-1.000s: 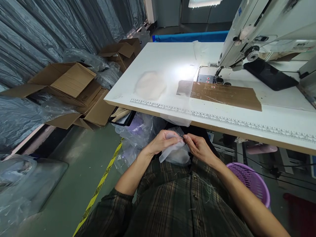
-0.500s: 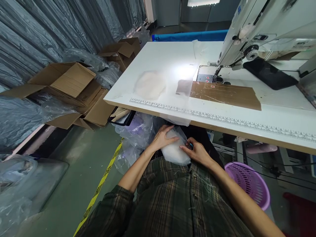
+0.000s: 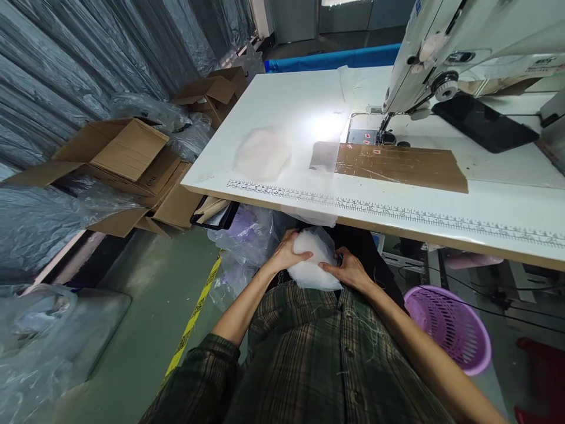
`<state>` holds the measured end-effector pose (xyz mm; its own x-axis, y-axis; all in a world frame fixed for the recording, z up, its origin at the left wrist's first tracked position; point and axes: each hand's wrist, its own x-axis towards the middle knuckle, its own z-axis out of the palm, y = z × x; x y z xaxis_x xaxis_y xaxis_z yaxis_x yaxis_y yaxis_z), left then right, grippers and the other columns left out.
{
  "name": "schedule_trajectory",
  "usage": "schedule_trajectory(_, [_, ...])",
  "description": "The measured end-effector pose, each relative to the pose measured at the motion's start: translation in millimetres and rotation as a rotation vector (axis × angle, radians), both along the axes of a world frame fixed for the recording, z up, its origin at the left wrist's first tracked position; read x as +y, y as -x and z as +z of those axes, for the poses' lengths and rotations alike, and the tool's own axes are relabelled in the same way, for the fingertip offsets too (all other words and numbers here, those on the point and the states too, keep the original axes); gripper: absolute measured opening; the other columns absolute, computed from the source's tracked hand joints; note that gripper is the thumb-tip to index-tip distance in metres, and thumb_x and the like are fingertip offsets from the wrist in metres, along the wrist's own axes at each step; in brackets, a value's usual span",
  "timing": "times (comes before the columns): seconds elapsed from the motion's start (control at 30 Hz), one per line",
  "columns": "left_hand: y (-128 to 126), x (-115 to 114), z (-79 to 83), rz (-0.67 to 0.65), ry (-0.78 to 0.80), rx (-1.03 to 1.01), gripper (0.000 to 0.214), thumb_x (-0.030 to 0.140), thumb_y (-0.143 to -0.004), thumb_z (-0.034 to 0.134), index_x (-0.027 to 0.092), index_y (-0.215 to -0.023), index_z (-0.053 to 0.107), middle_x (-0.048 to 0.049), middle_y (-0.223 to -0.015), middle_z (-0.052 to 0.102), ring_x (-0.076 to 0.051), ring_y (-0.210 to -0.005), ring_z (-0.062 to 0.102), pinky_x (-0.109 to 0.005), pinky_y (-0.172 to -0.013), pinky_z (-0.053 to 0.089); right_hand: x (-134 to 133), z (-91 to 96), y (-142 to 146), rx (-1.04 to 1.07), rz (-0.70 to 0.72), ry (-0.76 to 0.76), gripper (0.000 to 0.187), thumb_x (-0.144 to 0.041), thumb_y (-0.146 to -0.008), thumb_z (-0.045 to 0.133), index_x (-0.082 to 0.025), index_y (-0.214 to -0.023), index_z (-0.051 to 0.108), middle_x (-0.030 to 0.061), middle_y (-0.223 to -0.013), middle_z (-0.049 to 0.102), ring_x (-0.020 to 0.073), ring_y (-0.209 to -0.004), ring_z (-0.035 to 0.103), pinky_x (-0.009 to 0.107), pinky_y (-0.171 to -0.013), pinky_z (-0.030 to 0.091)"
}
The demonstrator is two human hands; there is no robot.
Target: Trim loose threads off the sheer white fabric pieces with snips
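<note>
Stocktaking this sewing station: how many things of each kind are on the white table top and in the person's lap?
White industrial sewing machine: 1
Black flat phone-like slab: 1
Brown cardboard strip: 1
Sheer whitish fabric pieces on the table top: 2
White sheer fabric bundle between left hand and right hand: 1
Total: 6

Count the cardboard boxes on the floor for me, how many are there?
2 for sure: a big open cardboard box beside the table's left end, and a smaller one farther back. Plastic sheeting may hide more.
</note>
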<state>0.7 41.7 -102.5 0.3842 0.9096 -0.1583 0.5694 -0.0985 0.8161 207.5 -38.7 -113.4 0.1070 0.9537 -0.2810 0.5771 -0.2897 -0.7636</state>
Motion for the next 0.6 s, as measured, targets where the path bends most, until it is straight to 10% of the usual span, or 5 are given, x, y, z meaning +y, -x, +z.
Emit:
schedule_trajectory(0.23, [2, -10, 10.7, 0.004, -0.011, -0.013, 0.024, 0.033, -0.074, 0.071, 0.017, -0.091, 0.068, -0.0088, -0.113, 0.064, -0.024, -0.106, 0.060, -0.034, -0.095, 0.048, 28, -0.7, -5, 0.285, -0.181, -0.072, 0.043, -0.055, -0.070, 0.070, -0.018, -0.088, 0.056, 0.0028, -0.073, 0.062, 0.0171, -0.062, 0.056, 0.029, -0.055, 0.042])
schedule_trajectory(0.4, [4, -9, 17.4, 0.056, 0.064, 0.040, 0.025, 0.039, -0.072, 0.071, 0.017, -0.081, 0.063, -0.0007, -0.080, 0.064, -0.020, -0.084, 0.062, -0.028, -0.075, 0.049, 60, -3.9, -5, 0.438, -0.153, -0.111, 0.045, -0.055, -0.066, 0.073, -0.016, -0.086, 0.063, 0.0046, -0.078, 0.065, 0.0181, -0.067, 0.059, 0.029, -0.057, 0.046])
schedule_trajectory(0.6, [6, 3, 18.0, 0.192, 0.250, -0.113, 0.042, 0.036, -0.065, 0.078, 0.016, -0.096, 0.058, -0.0029, -0.087, 0.067, -0.018, -0.078, 0.063, -0.028, -0.069, 0.051, 53, -4.5, -21, 0.506, -0.310, -0.188, 0.047, -0.064, -0.072, 0.063, -0.018, -0.076, 0.061, 0.0006, -0.058, 0.055, 0.0169, -0.058, 0.051, 0.030, -0.053, 0.042])
